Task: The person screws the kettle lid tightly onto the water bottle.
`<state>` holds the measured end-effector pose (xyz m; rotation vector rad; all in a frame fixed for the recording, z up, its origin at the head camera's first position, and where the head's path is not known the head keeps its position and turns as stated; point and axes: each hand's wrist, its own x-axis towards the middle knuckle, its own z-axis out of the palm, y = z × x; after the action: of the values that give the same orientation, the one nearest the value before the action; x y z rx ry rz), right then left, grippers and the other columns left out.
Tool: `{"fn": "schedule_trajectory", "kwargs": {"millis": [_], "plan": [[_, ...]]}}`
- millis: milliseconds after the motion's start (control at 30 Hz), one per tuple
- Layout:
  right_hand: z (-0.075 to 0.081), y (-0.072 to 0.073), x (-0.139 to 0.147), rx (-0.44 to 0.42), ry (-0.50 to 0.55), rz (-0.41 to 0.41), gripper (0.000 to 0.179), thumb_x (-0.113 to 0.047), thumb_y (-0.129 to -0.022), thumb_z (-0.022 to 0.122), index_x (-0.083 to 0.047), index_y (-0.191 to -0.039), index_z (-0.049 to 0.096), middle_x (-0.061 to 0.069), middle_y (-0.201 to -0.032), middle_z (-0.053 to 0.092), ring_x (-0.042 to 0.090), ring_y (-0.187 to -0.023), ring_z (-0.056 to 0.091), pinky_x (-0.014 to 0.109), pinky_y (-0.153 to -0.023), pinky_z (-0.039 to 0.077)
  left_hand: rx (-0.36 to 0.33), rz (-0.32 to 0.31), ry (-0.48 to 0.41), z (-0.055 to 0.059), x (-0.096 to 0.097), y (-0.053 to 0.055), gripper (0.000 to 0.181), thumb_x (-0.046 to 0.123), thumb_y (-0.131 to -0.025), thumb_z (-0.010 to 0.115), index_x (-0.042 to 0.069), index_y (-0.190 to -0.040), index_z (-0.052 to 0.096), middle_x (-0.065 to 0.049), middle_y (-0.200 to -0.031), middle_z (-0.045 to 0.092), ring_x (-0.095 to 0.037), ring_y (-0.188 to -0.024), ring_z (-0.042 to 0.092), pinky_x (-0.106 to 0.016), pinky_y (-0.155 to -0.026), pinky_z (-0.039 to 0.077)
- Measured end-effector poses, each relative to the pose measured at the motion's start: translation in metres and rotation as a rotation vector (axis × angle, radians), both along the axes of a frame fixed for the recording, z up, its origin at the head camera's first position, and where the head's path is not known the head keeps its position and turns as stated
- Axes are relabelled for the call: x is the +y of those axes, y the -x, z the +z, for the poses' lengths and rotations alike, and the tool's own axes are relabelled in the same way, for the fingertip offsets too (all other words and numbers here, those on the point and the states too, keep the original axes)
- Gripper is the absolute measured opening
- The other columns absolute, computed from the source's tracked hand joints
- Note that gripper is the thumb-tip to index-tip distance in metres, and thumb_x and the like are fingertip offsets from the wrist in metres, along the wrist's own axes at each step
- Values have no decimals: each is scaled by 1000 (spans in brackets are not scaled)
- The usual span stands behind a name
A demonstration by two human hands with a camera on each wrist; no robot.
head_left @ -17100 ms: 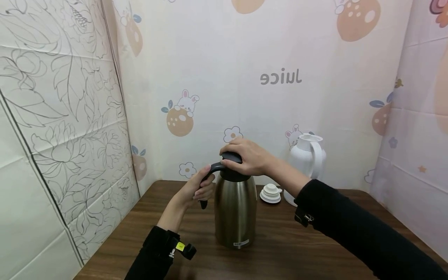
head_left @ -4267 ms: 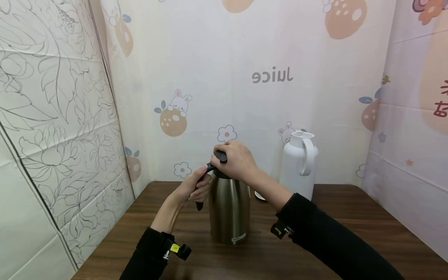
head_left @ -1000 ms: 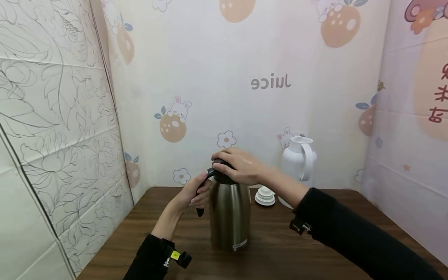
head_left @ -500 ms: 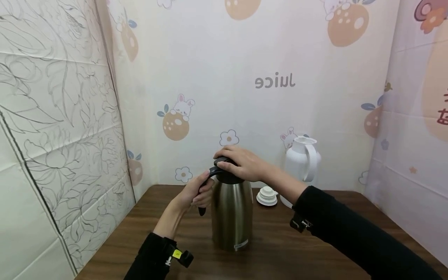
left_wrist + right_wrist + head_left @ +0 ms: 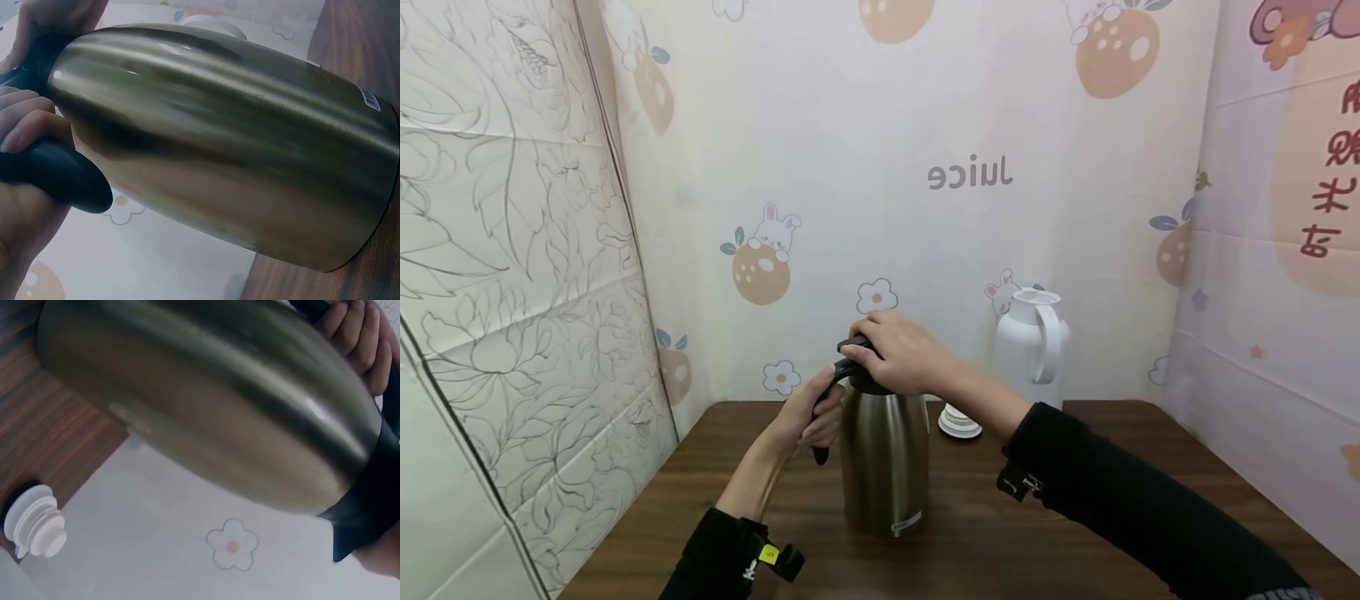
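The flask (image 5: 886,467) stands upright on the tabletop (image 5: 992,517). The right grip (image 5: 898,350) grasps its lid (image 5: 853,342); the left grip (image 5: 811,412) clasps the handle (image 5: 78,178). Compared with half a second earlier, the right forearm (image 5: 981,393) covers more of the stopper (image 5: 959,427), indicating the lid is probably being rotated.

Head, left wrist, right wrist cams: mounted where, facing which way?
Head: on head, facing forward and down at metal flask; left hand, right hand, sleeves show.
Left wrist: on that wrist, facing flask and handle; both hands partly.
Right wrist: on that wrist, facing flask and white lid; both hands partly.
Wrist views share flask and table.
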<state>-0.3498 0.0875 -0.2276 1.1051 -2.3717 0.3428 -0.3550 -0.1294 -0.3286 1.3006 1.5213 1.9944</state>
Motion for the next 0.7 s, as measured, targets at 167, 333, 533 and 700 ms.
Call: {"fn": "schedule_trajectory", "kwargs": {"millis": [167, 333, 533, 700], "plan": [[-2, -10, -8, -40, 16, -143, 40, -45, -110, 52, -10, -119, 68, 4, -109, 63, 24, -100, 57, 39, -82, 51, -4, 49, 15, -2, 1, -3, 54, 47, -117, 26, 24, -68, 37, 16, -46, 39, -4, -36, 25, -31, -38, 11], [-2, -12, -11, -53, 15, -189, 42, -47, -111, 50, -10, -121, 68, 4, -111, 62, 24, -102, 55, 39, -82, 51, -9, 49, 9, -1, 1, -3, 54, 45, -117, 26, 24, -69, 37, 15, -46, 39, -4, -36, 25, -32, -38, 10], [-1, -9, -6, -57, 24, -126, 42, -46, -110, 52, -10, -125, 66, 5, -116, 61, 24, -105, 57, 41, -86, 51, 21, -28, 9, 1, -2, 0, 55, 45, -117, 24, 21, -69, 35, 11, -45, 34, -10, -34, 18, -31, -37, 10], [-9, -4, -1, 56, 72, -33, 46, -44, -109, 57, -7, -135, 63, 10, -126, 63, 28, -113, 62, 45, -94, 53, 34, -8, 27, 0, -3, 1, 55, 46, -117, 25, 23, -69, 36, 13, -46, 36, -11, -34, 19, -31, -37, 12]]}}
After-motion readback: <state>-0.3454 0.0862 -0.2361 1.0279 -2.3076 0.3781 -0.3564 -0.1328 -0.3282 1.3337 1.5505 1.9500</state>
